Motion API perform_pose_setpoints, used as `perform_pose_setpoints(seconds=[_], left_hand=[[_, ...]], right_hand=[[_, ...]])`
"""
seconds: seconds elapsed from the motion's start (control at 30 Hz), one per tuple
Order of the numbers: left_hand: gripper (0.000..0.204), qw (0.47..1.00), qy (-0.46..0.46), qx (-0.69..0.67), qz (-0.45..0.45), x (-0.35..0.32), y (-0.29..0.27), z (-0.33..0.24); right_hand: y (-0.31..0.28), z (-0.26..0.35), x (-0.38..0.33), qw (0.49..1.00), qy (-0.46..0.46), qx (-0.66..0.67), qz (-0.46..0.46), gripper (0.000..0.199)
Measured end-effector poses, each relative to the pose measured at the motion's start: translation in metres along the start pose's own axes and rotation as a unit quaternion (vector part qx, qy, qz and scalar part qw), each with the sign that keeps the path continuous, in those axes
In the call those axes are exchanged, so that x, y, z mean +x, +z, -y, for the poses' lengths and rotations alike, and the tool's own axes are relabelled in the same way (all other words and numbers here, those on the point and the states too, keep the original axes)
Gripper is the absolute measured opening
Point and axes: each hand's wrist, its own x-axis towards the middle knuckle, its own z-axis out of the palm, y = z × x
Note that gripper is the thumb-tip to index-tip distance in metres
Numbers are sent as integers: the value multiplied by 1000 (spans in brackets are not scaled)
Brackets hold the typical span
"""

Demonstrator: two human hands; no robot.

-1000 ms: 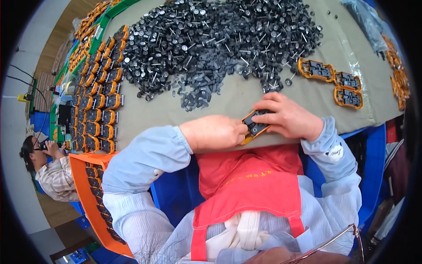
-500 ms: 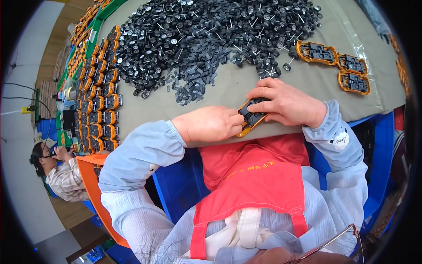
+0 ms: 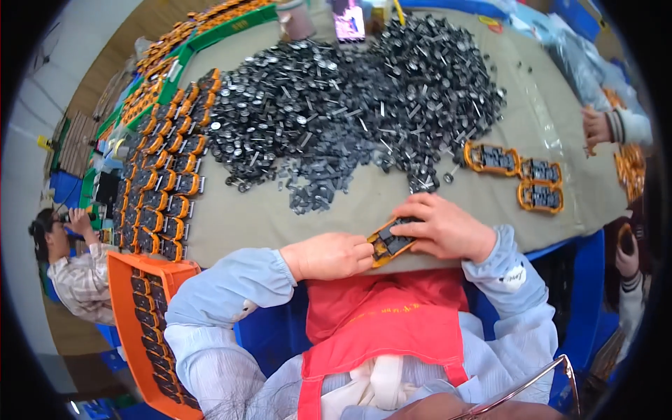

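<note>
Near the table's front edge, an orange toy car body with a black underside facing up is held between both hands. My left hand is closed, its fingers pinching the car's left end. From the right, my right hand grips the other end, with fingers lying over the black underside. Beyond the hands spreads a big heap of black wheels on metal axles. Small dark grey plastic pieces lie on its near side. Three more orange car bodies rest underside up to the right.
Rows of orange and black cars line the table's left side, above an orange crate holding more. A lit phone and a bucket stand at the back. Another person's hand reaches in at right; a person sits at left.
The view has tilted up, showing the phone, the bucket and another person's hands at right. Both my hands still hold the car body, with its orange left end now more exposed.
</note>
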Motion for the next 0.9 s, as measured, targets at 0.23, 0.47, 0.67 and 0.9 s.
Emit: perform_pose_setpoints(seconds=[0.23, 0.47, 0.67, 0.9], left_hand=[[9, 912, -255, 30, -320, -51, 6, 19], [15, 820, -426, 97, -369, -55, -13, 104], [17, 891, -369, 165, -207, -50, -21, 141], [14, 792, -421, -80, -435, -34, -50, 95]], right_hand=[[-22, -20, 50, 962, 139, -127, -196, 22], [-11, -67, 72, 952, 159, -238, -109, 10], [-56, -81, 59, 839, 328, 339, -272, 12], [-56, -62, 7, 793, 297, 402, -348, 8]])
